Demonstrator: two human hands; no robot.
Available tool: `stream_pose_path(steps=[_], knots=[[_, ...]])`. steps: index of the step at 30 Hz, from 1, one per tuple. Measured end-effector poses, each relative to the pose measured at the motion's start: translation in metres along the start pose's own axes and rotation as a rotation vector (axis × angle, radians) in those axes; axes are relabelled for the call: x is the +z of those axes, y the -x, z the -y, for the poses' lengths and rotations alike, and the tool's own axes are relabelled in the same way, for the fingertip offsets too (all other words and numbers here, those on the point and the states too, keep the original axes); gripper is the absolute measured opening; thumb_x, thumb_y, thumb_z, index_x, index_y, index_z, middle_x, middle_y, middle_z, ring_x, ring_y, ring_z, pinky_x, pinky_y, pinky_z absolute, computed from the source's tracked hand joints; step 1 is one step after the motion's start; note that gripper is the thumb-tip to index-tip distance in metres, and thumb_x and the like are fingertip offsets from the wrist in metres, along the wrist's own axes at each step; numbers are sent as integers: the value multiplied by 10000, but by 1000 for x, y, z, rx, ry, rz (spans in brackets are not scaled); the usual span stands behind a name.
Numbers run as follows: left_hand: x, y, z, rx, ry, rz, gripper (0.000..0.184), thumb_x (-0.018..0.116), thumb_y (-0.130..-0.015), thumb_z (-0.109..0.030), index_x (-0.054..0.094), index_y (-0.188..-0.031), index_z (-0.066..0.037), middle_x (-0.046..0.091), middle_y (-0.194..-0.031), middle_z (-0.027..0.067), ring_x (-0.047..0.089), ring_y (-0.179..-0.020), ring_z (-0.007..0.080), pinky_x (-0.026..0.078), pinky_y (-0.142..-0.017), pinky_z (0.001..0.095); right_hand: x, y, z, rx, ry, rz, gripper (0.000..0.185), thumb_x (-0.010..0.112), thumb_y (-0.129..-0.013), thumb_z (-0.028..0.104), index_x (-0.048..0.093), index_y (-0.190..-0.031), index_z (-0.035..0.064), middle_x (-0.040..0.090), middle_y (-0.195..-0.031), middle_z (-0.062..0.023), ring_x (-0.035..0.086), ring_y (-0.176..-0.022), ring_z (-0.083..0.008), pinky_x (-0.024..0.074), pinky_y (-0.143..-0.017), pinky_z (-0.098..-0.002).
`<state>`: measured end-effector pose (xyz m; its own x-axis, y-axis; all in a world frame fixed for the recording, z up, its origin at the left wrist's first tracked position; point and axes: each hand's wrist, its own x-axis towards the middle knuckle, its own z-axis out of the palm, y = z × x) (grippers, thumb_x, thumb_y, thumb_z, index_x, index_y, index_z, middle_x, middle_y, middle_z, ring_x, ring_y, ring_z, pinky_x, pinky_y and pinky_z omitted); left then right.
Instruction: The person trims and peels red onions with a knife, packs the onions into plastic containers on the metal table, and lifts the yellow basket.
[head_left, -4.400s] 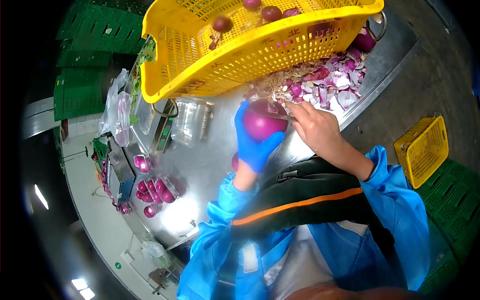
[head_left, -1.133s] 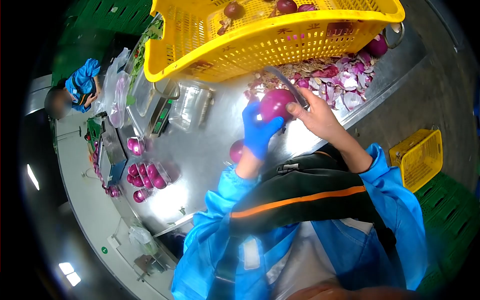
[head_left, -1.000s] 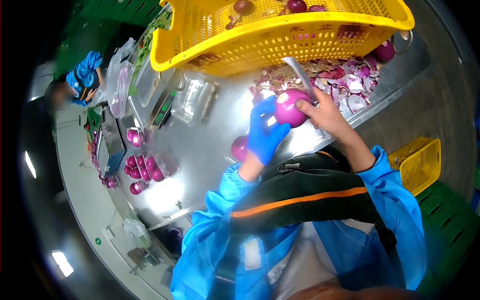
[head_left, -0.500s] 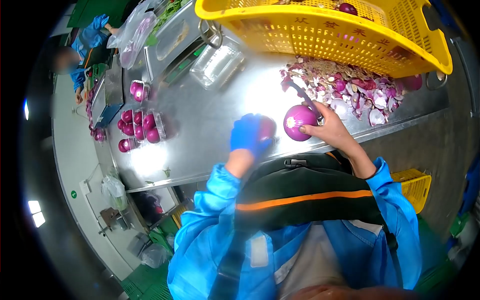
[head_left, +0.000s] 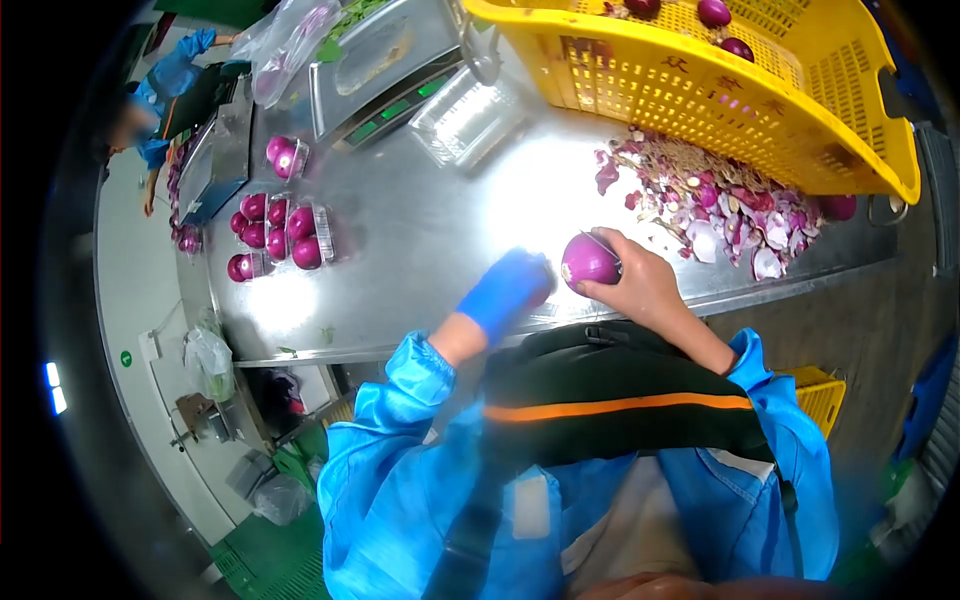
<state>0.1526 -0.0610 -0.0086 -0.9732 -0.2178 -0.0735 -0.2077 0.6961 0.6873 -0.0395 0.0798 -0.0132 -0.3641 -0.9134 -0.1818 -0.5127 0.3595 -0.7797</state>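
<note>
My right hand (head_left: pixel 640 280) grips a large peeled purple onion (head_left: pixel 590 263) just over the metal table (head_left: pixel 400 220), near its front edge. A thin part of a knife shows behind that onion, mostly hidden by my fingers. My left hand (head_left: pixel 508 292), in a blue glove and smeared by motion, is just left of the onion. Its fingers curl around a second onion, of which only a blurred dark edge shows. Beyond both hands lies a pile of onion skins and roots (head_left: pixel 730 205).
A yellow crate (head_left: pixel 690 90) with onions stands at the back right. Clear trays of onions (head_left: pixel 290 232) sit at the left, an empty clear tray (head_left: pixel 465 118) beside a scale (head_left: pixel 400 105). Another person (head_left: pixel 175 80) in blue is at the far left.
My left hand has left the large onion and moved to the second onion. My right hand keeps the large one; the knife blade, raised before, is now mostly hidden. The view has shifted.
</note>
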Motion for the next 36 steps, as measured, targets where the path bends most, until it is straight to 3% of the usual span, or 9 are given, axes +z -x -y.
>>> stream_pose_path(steps=[1,7,14,17,19,22,25,27,36], knots=[[2,4,-1,117,-91,-113,109,607,-758,15,600,-844,-51,580,-911,123,529,-845,312,469,-738,396,1,-1,4,7,3,2,569,718,-779,493,624,-1179,99,685,-1052,-146,665,-964,-319,521,-819,-402],[28,29,24,-9,-100,-300,146,657,-732,-18,642,-876,-38,608,-972,137,563,-925,328,486,-806,419,2,3,22,30,78,115,724,796,-737,413,522,-1307,60,689,-1054,-200,698,-912,-333,557,-758,-373],[-2,36,7,-25,-104,-314,109,653,-741,-40,655,-849,-39,624,-931,126,584,-914,332,484,-830,426,39,10,-8,-101,339,23,597,715,-853,330,500,-1299,-4,628,-977,-232,643,-775,-327,531,-649,-385],[3,46,28,-69,-83,-312,213,671,-777,-75,649,-987,-49,624,-1039,143,585,-1002,342,479,-905,413,36,18,-21,25,161,37,520,678,-881,334,524,-1245,-4,652,-1008,-233,650,-899,-387,526,-760,-427],[30,59,73,-227,39,-471,360,643,-870,-171,563,-1204,-64,552,-1239,172,540,-1143,354,435,-1007,412,53,21,-53,99,-22,86,471,613,-944,325,515,-1266,-4,625,-760,-136,572,-567,-199,485,-542,-322],[46,55,111,-412,140,-606,421,594,-941,-254,527,-1323,-89,543,-1320,174,532,-1200,361,419,-1047,412,76,15,-70,267,-420,282,452,550,-990,327,488,-1279,-14,623,-700,-76,485,-457,-113,386,-434,-249],[46,54,149,-308,129,-377,363,495,-974,-354,604,-1255,-151,626,-1216,159,594,-1109,357,450,-995,412,93,7,-81,210,-346,246,405,573,-982,305,516,-1214,-22,615,-696,-53,477,-454,-93,361,-414,-238],[13,61,131,-381,180,-263,291,516,-973,-274,622,-1151,-68,617,-1193,143,606,-1062,318,486,-911,393,102,-6,-80,160,-326,253,365,583,-979,292,539,-1166,-19,612,-694,-38,470,-450,-82,348,-404,-231],[3,165,213,-944,95,-521,307,601,-923,-277,603,-1188,-121,676,-1067,151,654,-987,333,516,-885,416,124,-53,35,181,-313,560,342,529,-998,281,561,-1174,-11,623,-697,-31,485,-474,-76,383,-438,-213]])
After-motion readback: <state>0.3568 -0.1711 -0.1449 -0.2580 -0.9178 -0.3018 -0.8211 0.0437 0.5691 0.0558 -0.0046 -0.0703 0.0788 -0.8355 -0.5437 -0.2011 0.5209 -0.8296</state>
